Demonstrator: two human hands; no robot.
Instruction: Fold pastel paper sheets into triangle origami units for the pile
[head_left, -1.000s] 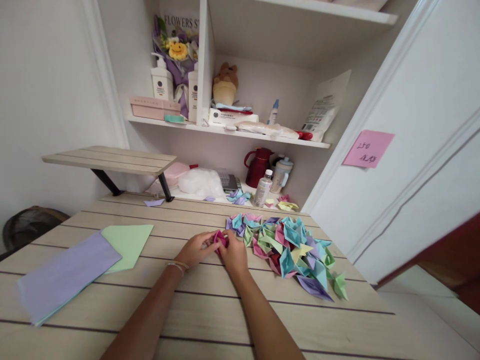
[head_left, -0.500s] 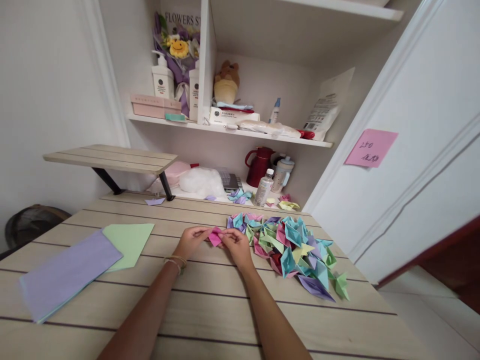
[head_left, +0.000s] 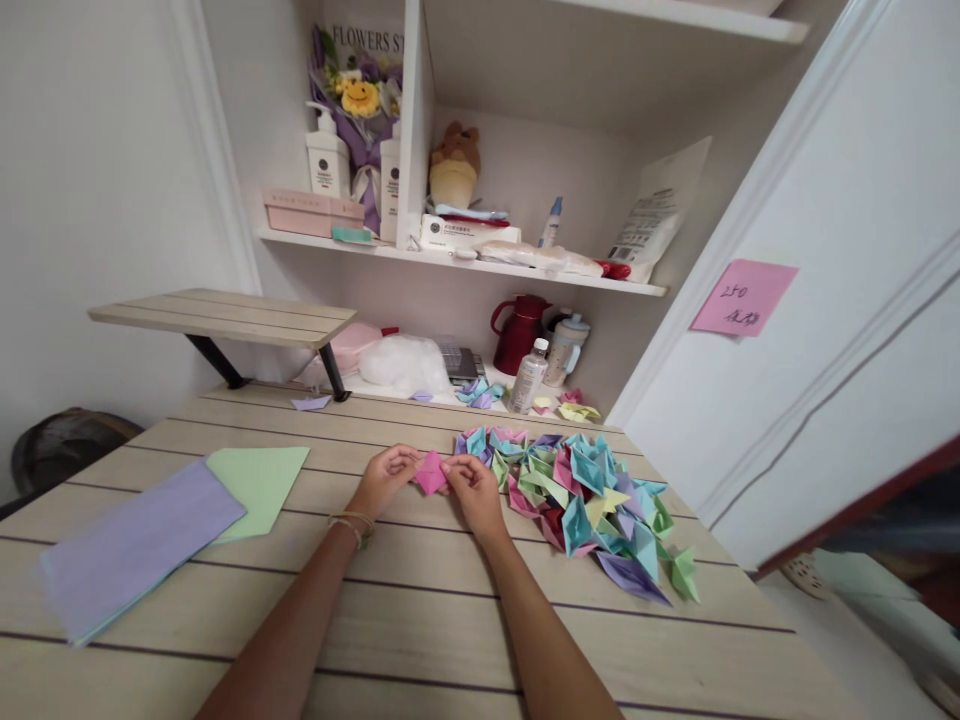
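Note:
A small folded pink paper (head_left: 430,474), roughly diamond-shaped, is held just above the wooden table between my two hands. My left hand (head_left: 386,478) pinches its left corner with thumb and fingers. On the other side, my right hand (head_left: 474,487) grips the right corner the same way. To the right of my right hand lies a heap of folded paper boats (head_left: 577,500) in blue, green, pink, purple and yellow. Left of my left arm are flat purple paper sheets (head_left: 142,550), partly over a green paper sheet (head_left: 259,490).
A small raised wooden shelf (head_left: 225,318) on black legs stands at the back left. Along the back are a clear bottle (head_left: 529,376), a red jug (head_left: 519,335), a cup (head_left: 566,350) and a white plastic bag (head_left: 405,362). Shelves (head_left: 465,262) overhang the table's back edge.
The pink paper now shows more of its flat face between my fingers. My hands stay in nearly the same place. At the far right, a shoe and blurred dark shapes have appeared by the doorway.

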